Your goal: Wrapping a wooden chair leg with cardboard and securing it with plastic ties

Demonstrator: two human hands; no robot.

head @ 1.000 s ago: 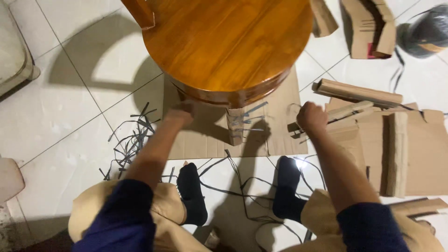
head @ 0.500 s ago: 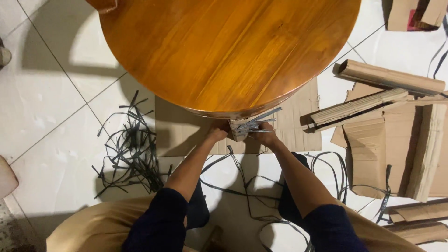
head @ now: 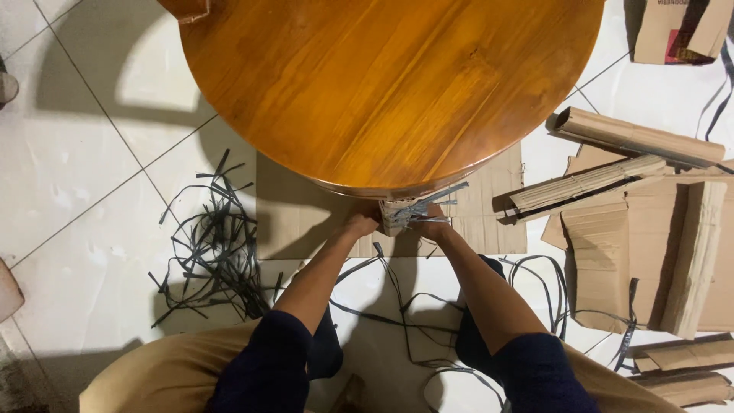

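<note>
White tiled floor [head: 92, 191], round wooden desk [head: 390, 84] at 12 o'clock.
Left hand [head: 361, 223] and right hand [head: 433, 227] both clasp the cardboard-wrapped desk leg [head: 396, 214] at centre; black strap offcuts [head: 218, 252] lie at 9 o'clock, cardboard pieces [head: 650, 222] at 3 o'clock.

Wearer's clothing, head view, looking down.
Dark navy sleeves [head: 264, 359] are pushed up to about the elbow on both arms, forearms bare below. Tan trousers [head: 153, 378] cover both legs, fabric plain and loose at the knees. Black socks [head: 472, 340] on both feet. Left hand [head: 362, 222] and right hand [head: 433, 226] bare; no watch or rings discernible.
</note>
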